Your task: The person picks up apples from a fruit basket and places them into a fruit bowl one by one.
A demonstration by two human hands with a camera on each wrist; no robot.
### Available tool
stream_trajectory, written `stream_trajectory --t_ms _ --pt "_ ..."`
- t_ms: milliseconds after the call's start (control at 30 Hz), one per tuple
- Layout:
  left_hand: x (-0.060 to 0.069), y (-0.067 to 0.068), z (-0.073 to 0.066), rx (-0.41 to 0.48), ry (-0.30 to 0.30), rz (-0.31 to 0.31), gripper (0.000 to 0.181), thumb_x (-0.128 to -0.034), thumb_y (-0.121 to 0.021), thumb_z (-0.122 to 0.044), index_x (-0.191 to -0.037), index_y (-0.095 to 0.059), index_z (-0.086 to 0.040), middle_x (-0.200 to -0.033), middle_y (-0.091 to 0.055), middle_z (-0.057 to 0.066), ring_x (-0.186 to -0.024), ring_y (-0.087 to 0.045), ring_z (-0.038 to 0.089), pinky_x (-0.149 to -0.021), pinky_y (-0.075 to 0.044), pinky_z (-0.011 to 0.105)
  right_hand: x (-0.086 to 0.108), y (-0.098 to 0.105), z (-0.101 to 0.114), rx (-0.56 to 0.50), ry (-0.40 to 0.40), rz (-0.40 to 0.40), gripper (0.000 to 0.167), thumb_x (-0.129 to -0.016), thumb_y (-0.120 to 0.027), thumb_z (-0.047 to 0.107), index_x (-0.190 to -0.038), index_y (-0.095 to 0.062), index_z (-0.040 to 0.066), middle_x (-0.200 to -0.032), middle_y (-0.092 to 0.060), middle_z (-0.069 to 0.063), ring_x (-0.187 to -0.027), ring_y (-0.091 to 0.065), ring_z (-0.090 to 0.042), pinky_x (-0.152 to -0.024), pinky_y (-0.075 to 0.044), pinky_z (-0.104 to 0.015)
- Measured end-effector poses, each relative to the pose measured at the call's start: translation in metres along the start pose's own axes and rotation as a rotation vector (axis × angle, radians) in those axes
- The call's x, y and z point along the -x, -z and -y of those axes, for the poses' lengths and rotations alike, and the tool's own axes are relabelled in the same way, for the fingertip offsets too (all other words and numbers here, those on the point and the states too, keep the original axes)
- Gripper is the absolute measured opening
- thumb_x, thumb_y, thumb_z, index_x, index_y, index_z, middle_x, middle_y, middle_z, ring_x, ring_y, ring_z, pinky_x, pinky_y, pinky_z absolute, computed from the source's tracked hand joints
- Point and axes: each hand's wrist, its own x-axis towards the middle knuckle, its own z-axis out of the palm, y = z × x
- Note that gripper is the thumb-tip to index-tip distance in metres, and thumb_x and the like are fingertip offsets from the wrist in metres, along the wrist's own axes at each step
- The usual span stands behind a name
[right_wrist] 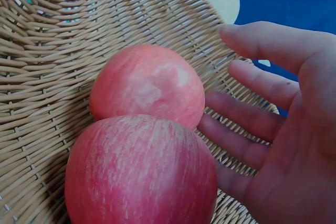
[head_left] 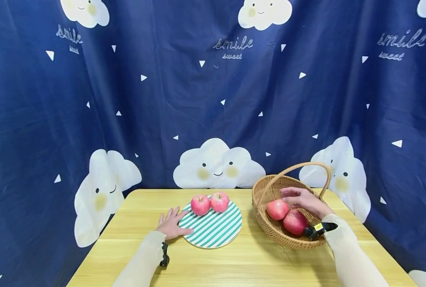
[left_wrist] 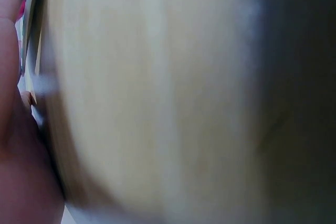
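Note:
Inside the wicker basket (head_left: 277,235) lie two red apples side by side, the farther apple (head_left: 277,209) (right_wrist: 147,85) and the nearer apple (head_left: 295,222) (right_wrist: 140,174). My right hand (head_left: 304,201) (right_wrist: 283,119) reaches into the basket with its fingers extended beside the farther apple, gripping nothing; whether the fingertips touch it, I cannot tell. A round green-and-white striped board (head_left: 213,231) carries two more apples (head_left: 200,205) (head_left: 219,201) near its back edge. At the board's left edge my left hand (head_left: 171,225) rests with fingers spread, thumb over the rim. The left wrist view (left_wrist: 26,145) shows only part of that hand, blurred.
A light wooden table (head_left: 206,271) holds the board at the middle and the basket at the right. The basket's tall arched handle (head_left: 299,166) stands above its opening. Behind the table hangs a dark blue curtain (head_left: 191,103) with white clouds.

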Motion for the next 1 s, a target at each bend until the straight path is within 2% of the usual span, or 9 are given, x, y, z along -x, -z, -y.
stream_trajectory --t_ms 200,500,600,733,833,1000 --pt "-0.001 0.004 -0.003 0.006 -0.011 -0.003 0.101 -0.0722 -0.072 -0.075 -0.155 -0.042 -0.026 -0.167 -0.022 0.018 -0.154 -0.009 0.045 -0.117 -0.001 0.071 0.004 0.002 0.002 0.087 0.006 0.048 0.062 -0.095 -0.069 0.019 -0.146 -0.045 -0.007 -0.141 -0.054 -0.03 -0.126 -0.058 -0.032 -0.095 -0.052 -0.033" --pt "0.0 0.006 -0.003 0.007 -0.007 -0.001 0.101 -0.0726 -0.072 -0.074 -0.155 -0.042 -0.026 -0.167 -0.021 0.018 -0.154 -0.009 0.045 -0.117 0.001 0.07 0.006 0.005 -0.008 0.139 0.031 0.117 0.069 -0.091 -0.071 0.017 -0.148 -0.041 -0.007 -0.141 -0.053 -0.032 -0.127 -0.056 -0.041 -0.092 -0.051 -0.03" --pt "0.0 0.003 -0.001 0.005 -0.011 -0.004 0.101 -0.0719 -0.072 -0.076 -0.155 -0.042 -0.026 -0.166 -0.022 0.018 -0.154 -0.009 0.045 -0.117 0.0 0.071 0.008 0.005 -0.013 0.15 0.036 0.157 0.07 -0.09 -0.071 0.017 -0.148 -0.04 -0.008 -0.14 -0.054 -0.032 -0.128 -0.055 -0.04 -0.093 -0.049 -0.028" --pt "0.002 0.003 -0.003 0.006 -0.016 -0.007 0.103 -0.0719 -0.072 -0.076 -0.155 -0.042 -0.023 -0.166 -0.022 0.02 -0.154 -0.009 0.046 -0.116 0.0 0.073 0.009 0.005 -0.015 0.154 -0.004 0.197 0.073 -0.088 -0.071 0.017 -0.149 -0.04 -0.006 -0.137 -0.057 -0.031 -0.124 -0.058 -0.033 -0.092 -0.049 -0.029" --pt "0.004 0.003 -0.003 -0.003 -0.007 0.003 0.104 -0.0726 -0.07 -0.076 -0.157 -0.039 -0.023 -0.167 -0.02 0.02 -0.154 -0.008 0.045 -0.117 0.001 0.071 0.009 0.005 -0.016 0.154 -0.014 0.227 0.077 -0.086 -0.073 0.016 -0.15 -0.037 -0.007 -0.137 -0.057 -0.032 -0.123 -0.059 -0.033 -0.09 -0.05 -0.028" --pt "0.005 0.004 -0.006 0.006 -0.01 -0.003 0.102 -0.0736 -0.072 -0.073 -0.156 -0.04 -0.022 -0.166 -0.02 0.021 -0.154 -0.009 0.046 -0.116 0.001 0.073 0.011 0.005 -0.018 0.067 -0.018 0.296 0.086 -0.086 -0.073 0.01 -0.154 -0.025 -0.011 -0.143 -0.049 -0.036 -0.126 -0.056 -0.032 -0.092 -0.051 -0.027"
